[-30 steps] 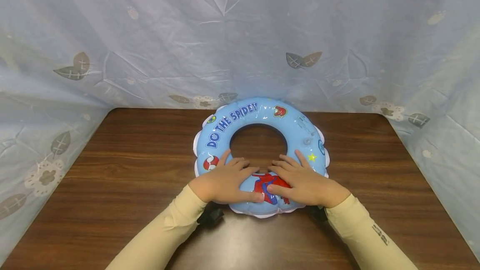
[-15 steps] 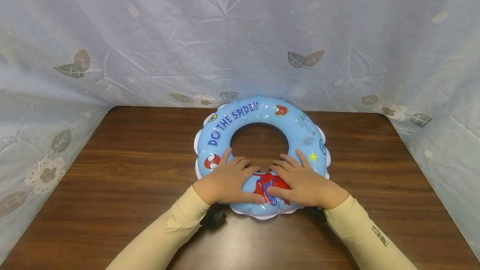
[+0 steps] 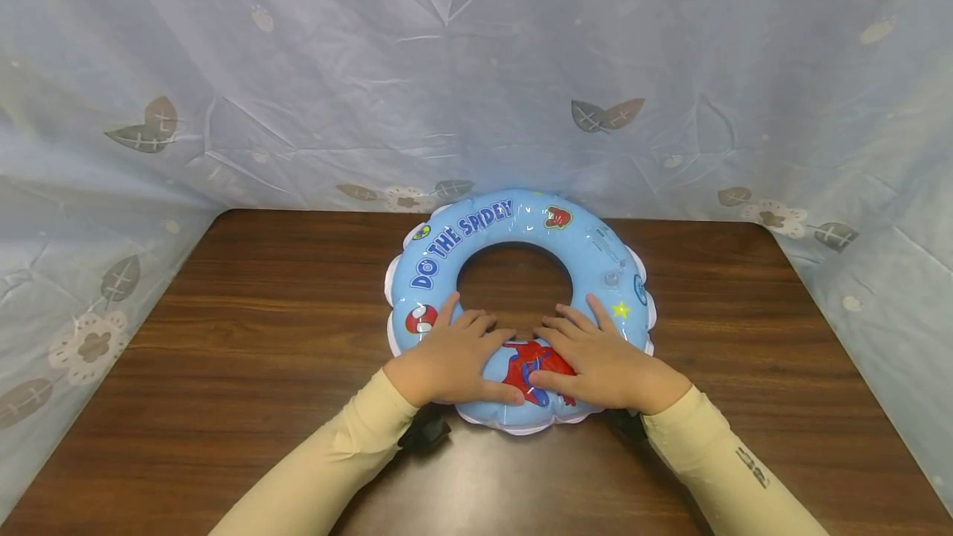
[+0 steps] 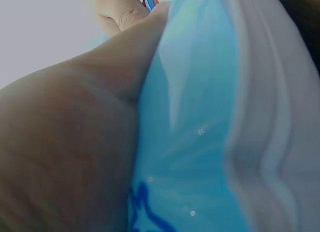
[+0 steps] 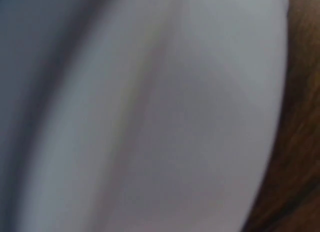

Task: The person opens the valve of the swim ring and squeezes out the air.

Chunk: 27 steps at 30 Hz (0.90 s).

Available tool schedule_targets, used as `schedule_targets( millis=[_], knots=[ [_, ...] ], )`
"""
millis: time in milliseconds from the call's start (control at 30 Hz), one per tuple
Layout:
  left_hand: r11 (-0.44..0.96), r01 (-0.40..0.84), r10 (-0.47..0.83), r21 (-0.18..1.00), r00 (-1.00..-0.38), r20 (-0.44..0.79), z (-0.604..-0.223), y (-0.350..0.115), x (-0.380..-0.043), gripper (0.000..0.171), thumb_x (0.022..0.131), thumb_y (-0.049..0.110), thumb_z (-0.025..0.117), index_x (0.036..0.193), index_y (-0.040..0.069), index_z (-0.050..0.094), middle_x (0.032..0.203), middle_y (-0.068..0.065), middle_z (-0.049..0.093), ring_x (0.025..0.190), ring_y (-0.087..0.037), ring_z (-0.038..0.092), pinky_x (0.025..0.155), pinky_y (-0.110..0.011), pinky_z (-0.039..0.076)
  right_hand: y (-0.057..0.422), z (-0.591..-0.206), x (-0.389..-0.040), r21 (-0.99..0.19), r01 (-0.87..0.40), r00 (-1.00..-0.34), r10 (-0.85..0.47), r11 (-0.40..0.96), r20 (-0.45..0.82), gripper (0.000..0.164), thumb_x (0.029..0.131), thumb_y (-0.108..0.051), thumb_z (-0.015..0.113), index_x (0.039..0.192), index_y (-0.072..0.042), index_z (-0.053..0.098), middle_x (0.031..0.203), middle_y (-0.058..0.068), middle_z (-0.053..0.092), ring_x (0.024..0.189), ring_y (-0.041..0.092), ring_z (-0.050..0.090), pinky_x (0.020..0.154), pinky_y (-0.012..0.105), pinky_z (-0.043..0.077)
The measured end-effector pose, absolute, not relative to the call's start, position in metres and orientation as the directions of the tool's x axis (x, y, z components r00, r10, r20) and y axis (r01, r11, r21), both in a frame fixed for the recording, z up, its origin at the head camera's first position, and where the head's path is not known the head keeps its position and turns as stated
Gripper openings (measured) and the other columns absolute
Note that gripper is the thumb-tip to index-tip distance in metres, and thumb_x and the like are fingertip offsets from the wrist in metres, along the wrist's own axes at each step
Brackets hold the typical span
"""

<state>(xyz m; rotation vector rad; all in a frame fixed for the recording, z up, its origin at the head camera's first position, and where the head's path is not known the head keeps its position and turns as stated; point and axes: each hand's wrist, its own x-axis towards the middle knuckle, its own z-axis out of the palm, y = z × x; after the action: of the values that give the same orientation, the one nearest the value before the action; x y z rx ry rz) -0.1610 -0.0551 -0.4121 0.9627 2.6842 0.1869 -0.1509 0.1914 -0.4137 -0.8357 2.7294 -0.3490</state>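
A light blue inflatable swim ring [image 3: 588, 246] lies flat on the table, with "DO THE SPIDEY" lettering and a white scalloped edge. Over its near part rests my left hand [image 3: 450, 362], fingers spread and reaching toward the hole. My right hand [image 3: 606, 366] lies on the near right part the same way, its thumb on the red and blue figure. The left wrist view has the left hand [image 4: 75, 127] against the ring's blue surface [image 4: 195, 101]. Only the blurred white edge [image 5: 200, 117] fills most of the right wrist view; no fingers show there.
The brown wood-grain table [image 3: 283, 313] extends to both sides of the ring. A pale curtain [image 3: 335, 89] with leaf and flower prints hangs along the back and both sides. Dark wrist devices [image 3: 424, 430] sit below the wrists.
Both hands stay in place on the swim ring. The whole head view has shifted very slightly; nothing else visibly differs.
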Motion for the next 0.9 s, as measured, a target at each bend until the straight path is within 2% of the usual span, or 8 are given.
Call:
schedule_targets(
  millis=[267, 533, 767, 900],
  knots=[
    [0.774, 0.6, 0.632, 0.202, -0.742, -0.224, -0.413, -0.053, -0.161, 0.093, 0.084, 0.08, 0.06, 0.156, 0.022, 0.048, 0.158, -0.009, 0.048, 0.147, -0.032, 0.039, 0.123, -0.065, 0.002, 0.191, -0.415, -0.151, -0.301, -0.512, -0.797, -0.576, 0.805, -0.185, 0.081, 0.093, -0.067, 0.058, 0.15, -0.01, 0.052, 0.155, 0.015, 0.049, 0.152, 0.042, 0.026, 0.121, 0.068, -0.003],
    [0.758, 0.602, 0.649, 0.251, -0.732, -0.207, -0.411, -0.058, -0.162, 0.095, 0.083, 0.081, 0.059, 0.157, 0.022, 0.047, 0.158, -0.006, 0.049, 0.147, -0.031, 0.04, 0.123, -0.066, 0.003, 0.192, -0.413, -0.151, -0.336, -0.501, -0.793, -0.579, 0.797, -0.19, 0.081, 0.093, -0.069, 0.055, 0.151, -0.012, 0.052, 0.156, 0.014, 0.049, 0.152, 0.042, 0.027, 0.121, 0.068, -0.001],
    [0.687, 0.667, 0.723, 0.288, -0.665, -0.185, -0.404, -0.064, -0.162, 0.103, 0.076, 0.083, 0.067, 0.158, 0.024, 0.045, 0.155, 0.0, 0.05, 0.148, -0.027, 0.037, 0.124, -0.064, 0.005, 0.192, -0.409, -0.152, -0.314, -0.513, -0.792, -0.581, 0.799, -0.186, 0.084, 0.093, -0.071, 0.056, 0.151, -0.01, 0.053, 0.156, 0.013, 0.05, 0.152, 0.041, 0.03, 0.123, 0.066, -0.002],
    [0.689, 0.663, 0.722, 0.292, -0.659, -0.209, -0.403, -0.063, -0.161, 0.106, 0.074, 0.08, 0.071, 0.157, 0.021, 0.045, 0.155, -0.002, 0.051, 0.148, -0.027, 0.038, 0.125, -0.06, 0.006, 0.193, -0.405, -0.15, -0.322, -0.542, -0.779, -0.608, 0.776, -0.156, 0.084, 0.091, -0.07, 0.06, 0.149, -0.01, 0.054, 0.154, 0.013, 0.052, 0.15, 0.038, 0.035, 0.123, 0.065, -0.001]
  ],
)
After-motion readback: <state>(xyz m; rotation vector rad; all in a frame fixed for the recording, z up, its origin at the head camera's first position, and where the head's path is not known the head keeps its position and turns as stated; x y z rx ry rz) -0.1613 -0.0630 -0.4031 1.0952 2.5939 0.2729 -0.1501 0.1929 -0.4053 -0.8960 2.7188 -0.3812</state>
